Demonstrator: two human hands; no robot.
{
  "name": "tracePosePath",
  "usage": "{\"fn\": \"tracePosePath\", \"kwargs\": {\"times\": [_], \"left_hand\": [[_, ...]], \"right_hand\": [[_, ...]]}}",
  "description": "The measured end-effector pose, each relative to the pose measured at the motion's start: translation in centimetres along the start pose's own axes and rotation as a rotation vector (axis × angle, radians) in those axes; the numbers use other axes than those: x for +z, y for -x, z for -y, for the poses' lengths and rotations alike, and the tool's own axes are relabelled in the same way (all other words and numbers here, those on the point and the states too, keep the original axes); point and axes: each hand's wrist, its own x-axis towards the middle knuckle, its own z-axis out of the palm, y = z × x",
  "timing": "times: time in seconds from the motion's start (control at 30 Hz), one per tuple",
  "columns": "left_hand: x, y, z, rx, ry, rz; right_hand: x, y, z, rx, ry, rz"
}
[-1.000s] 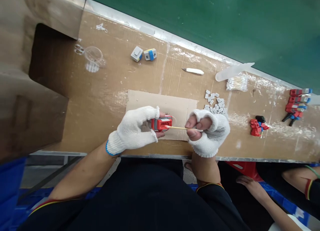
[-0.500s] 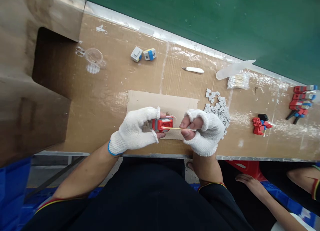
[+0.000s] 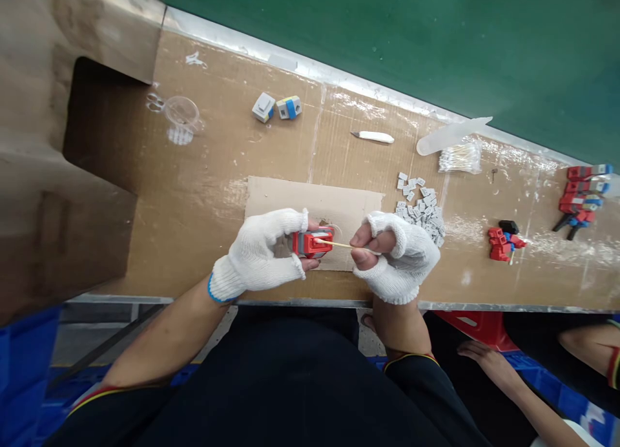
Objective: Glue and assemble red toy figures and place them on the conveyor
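My left hand (image 3: 264, 250), in a white fingerless knit glove, grips a small red and grey plastic part (image 3: 306, 244) between thumb and fingers. In my right hand (image 3: 390, 253), gloved the same way, a cotton swab (image 3: 339, 243) is pinched by its stick. The swab's tip rests on the upper face of the red part. Both hands are over a cardboard sheet (image 3: 271, 192). A pile of small grey pieces (image 3: 423, 208) lies just beyond my right hand.
Two grey and blue blocks (image 3: 276, 108), a white-handled craft knife (image 3: 372, 137), a bag of cotton swabs (image 3: 460, 157) and a clear round dish (image 3: 181, 113) lie farther back. Red toy parts (image 3: 504, 241) are at right. A metal housing (image 3: 97, 227) borders the left. Another person's hand (image 3: 477, 350) shows lower right.
The red part has tilted slightly in my left hand. The swab's tip has shifted a little up and right across it, and its stick now slants.
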Motion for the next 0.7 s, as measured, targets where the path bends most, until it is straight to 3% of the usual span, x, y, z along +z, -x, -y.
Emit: {"fn": "tracePosePath", "kwargs": {"times": [0.47, 0.7], "left_hand": [[-0.27, 0.59, 0.49, 0.021, -0.073, -0.074], [-0.36, 0.67, 0.67, 0.122, -0.139, -0.11]], "right_hand": [[-0.38, 0.77, -0.46, -0.003, 0.107, -0.056], [-0.5, 0.06, -0.19, -0.021, 0.096, 0.01]]}}
